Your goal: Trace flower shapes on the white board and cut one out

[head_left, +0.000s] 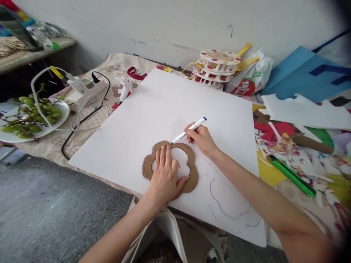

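Note:
A cloud-shaped cardboard ring (192, 179) with a scalloped edge lies on a large white sheet (175, 98). My left hand (165, 175) presses flat across it, fingers stretched over its upper rim and opening. In my right hand (201, 138) is a white marker (189, 130) with a blue end, gripped like a pen. Its tip meets the top edge of the cardboard. Right of the ring, wavy blue outlines (219, 204) are drawn on the sheet.
Left stand a plate of grapes (33, 117), a power strip (86, 91) with cables and a glue gun (125, 88). Behind are a tiered spotted stand (216, 67) and a plastic bag (253, 76). Paper scraps (282, 135) and a green cutter (293, 177) lie right.

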`<state>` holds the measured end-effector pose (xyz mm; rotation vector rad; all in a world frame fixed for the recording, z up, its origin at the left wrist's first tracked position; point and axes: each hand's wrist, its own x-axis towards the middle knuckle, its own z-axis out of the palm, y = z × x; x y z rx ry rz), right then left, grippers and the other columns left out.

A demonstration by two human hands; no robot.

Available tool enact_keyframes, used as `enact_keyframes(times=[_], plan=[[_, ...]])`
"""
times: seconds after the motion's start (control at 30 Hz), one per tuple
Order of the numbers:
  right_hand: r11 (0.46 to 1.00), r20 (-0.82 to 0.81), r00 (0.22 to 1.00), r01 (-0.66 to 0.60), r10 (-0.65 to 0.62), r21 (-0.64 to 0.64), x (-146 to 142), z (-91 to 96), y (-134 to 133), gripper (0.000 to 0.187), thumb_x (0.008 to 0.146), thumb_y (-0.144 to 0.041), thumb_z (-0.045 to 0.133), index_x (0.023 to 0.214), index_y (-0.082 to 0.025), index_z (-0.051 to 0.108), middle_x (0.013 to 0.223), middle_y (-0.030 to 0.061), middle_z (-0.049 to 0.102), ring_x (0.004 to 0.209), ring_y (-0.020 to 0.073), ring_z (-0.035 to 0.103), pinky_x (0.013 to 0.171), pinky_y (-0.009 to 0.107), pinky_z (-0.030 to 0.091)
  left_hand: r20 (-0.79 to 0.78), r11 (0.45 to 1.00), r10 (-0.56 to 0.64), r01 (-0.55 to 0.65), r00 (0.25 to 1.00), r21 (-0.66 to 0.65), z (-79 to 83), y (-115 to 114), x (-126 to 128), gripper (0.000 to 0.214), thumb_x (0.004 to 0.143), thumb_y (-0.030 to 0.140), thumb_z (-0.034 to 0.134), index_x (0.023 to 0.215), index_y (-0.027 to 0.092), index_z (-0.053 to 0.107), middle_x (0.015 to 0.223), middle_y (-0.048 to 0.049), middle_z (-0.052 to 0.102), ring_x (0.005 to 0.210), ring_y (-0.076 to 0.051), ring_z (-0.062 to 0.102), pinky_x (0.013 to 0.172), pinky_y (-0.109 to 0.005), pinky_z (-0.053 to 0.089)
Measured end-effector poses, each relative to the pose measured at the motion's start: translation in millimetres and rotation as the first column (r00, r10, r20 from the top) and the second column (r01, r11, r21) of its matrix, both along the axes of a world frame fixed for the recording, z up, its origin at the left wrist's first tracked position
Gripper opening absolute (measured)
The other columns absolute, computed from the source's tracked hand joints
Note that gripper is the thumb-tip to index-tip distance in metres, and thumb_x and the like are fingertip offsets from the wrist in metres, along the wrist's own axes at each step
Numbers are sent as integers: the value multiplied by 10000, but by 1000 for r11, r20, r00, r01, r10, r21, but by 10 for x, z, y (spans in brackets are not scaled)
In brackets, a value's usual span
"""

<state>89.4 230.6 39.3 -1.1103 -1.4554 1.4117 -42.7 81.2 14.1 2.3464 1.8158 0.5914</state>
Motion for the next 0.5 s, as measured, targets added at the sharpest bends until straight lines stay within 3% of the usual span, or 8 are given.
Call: enact_keyframes(times=[0.5], plan=[[999, 47, 999, 11, -12, 31, 53, -36, 32, 172, 742, -310, 665, 747, -162, 577, 468, -62, 516, 431, 69, 475, 418, 190, 348, 19, 1000, 5, -4, 1000, -15, 6, -10, -4, 304, 844, 404, 605, 892, 136, 469, 1497, -327, 262, 1429, -458, 150, 1135, -626, 236]])
